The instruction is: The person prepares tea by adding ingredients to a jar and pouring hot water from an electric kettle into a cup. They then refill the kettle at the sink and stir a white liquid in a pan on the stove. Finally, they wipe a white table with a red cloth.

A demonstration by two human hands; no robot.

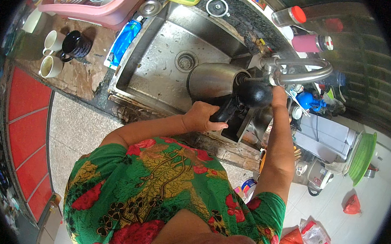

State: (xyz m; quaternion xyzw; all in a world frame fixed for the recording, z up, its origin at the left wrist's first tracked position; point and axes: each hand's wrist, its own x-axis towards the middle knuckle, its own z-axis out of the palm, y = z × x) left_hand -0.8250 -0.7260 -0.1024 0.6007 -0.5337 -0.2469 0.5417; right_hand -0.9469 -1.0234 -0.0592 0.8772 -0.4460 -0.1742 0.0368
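Note:
A stainless steel electric kettle [209, 81] lies tilted over the right part of the metal sink [156, 45], its mouth turned towards the faucet. Its black lid [255, 93] stands open beside the mouth. My left hand [200, 117] is closed around the black handle [221, 113]. At the end of the curved metal faucet [319, 74] is my right hand [279, 96]; its fingers are mostly hidden by the faucet and the lid, so their grip cannot be told. Left of the kettle, the round drain [186, 61] shows in the wet basin.
A blue pouch [124, 44] lies along the sink's left rim. Two white mugs [51, 67] and a dark mug [76, 44] stand farther left. Behind them is a pink basin [98, 13] of bowls. A pink bottle [309, 43] and a blue spray bottle [309, 101] are on the right.

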